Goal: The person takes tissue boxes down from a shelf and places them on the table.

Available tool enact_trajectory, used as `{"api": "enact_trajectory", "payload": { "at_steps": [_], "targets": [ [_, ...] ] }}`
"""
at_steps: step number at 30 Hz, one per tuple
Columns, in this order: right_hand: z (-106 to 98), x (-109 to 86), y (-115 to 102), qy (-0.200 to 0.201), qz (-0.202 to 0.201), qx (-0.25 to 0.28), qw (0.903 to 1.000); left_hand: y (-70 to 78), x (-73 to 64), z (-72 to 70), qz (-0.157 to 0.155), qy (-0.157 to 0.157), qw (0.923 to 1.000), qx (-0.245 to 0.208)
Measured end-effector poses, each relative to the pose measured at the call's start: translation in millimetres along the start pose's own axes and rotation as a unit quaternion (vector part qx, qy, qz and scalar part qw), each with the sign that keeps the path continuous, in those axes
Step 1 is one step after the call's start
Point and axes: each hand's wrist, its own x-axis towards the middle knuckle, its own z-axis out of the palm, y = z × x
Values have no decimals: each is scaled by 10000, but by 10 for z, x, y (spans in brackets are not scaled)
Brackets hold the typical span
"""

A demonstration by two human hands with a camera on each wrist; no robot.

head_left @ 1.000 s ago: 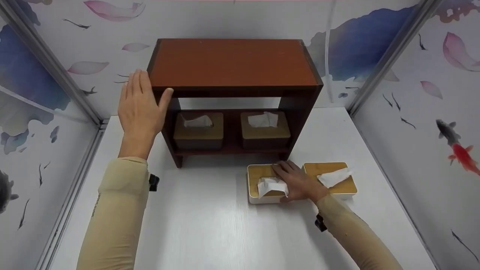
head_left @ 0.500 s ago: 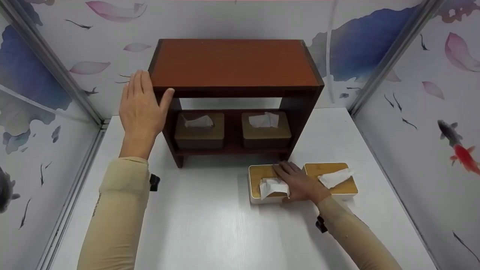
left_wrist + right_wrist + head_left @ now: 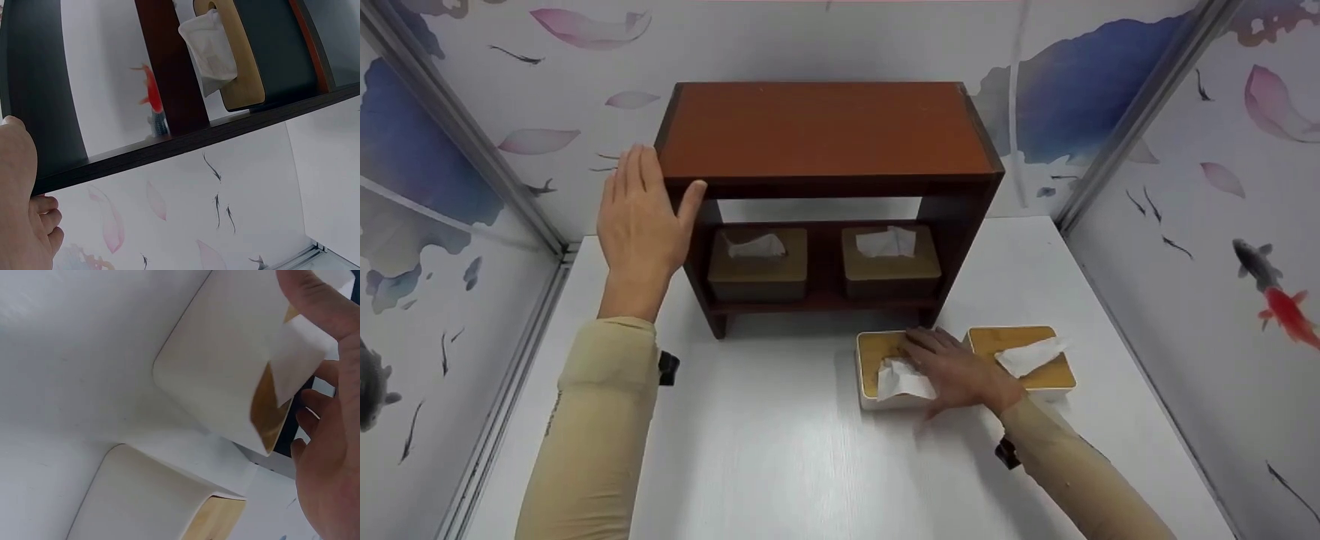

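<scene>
My left hand [image 3: 641,225] lies with straight fingers along the left side of a small reddish-brown wooden shelf [image 3: 825,131], its thumb at the front edge of the top. In the left wrist view, the shelf's side board [image 3: 169,147] runs between thumb and fingers. My right hand [image 3: 956,373] spreads over a white tissue box [image 3: 871,346] with a wood lid, standing before the shelf. Its thumb stands away from the box wall in the right wrist view, while its fingers [image 3: 315,404] are at the far side. A tissue [image 3: 904,377] sticks out of this box.
A matching tissue box [image 3: 1059,369] stands close to the right on the white table [image 3: 765,450]. Inside the shelf, a left tissue box [image 3: 757,271] and a right tissue box [image 3: 892,270] sit on the lower board. Patterned walls [image 3: 1207,247] enclose the table.
My right thumb has swung off the near side of the tissue box, and the hand has loosened and shifted slightly right. The left hand stays at the shelf.
</scene>
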Motion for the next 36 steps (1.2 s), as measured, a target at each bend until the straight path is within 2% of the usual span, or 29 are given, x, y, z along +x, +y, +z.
{"api": "enact_trajectory", "payload": {
  "at_steps": [6,11,19,26,36],
  "targets": [
    [-105,28,-74,247,-185,330,9990,0,-1,-2,14,22,10000,-7],
    [-222,82,-125,369,-274,370,9983,-7,-5,11,72,140,9999,-31],
    [-496,223,-222,579,-475,223,9969,-1,-7,5,66,98,9999,-38],
    [-702,415,-373,875,-663,-152,9938,-2,1,-2,53,76,10000,-16],
    [-925,709,-556,970,-748,-534,9910,-2,6,0,48,58,10000,1]
  ]
}}
